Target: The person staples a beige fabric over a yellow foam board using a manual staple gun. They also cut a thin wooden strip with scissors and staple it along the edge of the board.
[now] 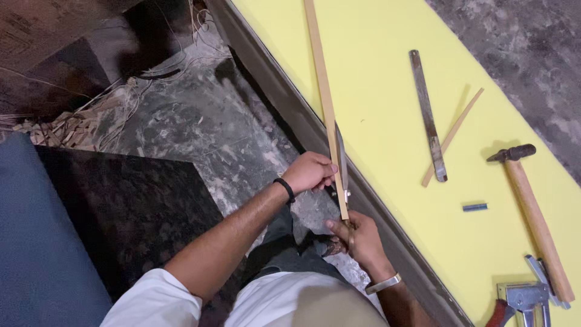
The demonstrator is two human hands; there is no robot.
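White cloth of the person's shirt (266,303) fills the bottom edge, and both bare forearms reach out from it. Each grip is closed on one long, thin strip of pale wood (325,103), flat and smooth. This strip runs from the right hand (358,237) up past the left hand (310,171) and out of the top of the picture. The right hand, with a silver metal bangle at its wrist, pinches the strip's near end, which lies over the dark edge of the bench. The left hand, with a black band at its wrist, wraps the strip a little farther up. A narrow grey metal blade (342,163) lies against the strip between the two hands; whose fingers steady it cannot be told.

One broad sheet of soft yellow foam (387,72) covers the bench. On it lie:
- one flat, rusty metal bar (427,115)
- one short, thin wooden sliver (454,136), touching the bar's lower end
- one hammer with a dark head and round wooden handle (535,218)
- one small blue-grey block of staples (475,207)
- one metal staple gun with a red handle (523,300), partly cut off by the frame

Mottled grey stone floor (193,121) lies to the left, with one dark speckled slab (127,212) on it.
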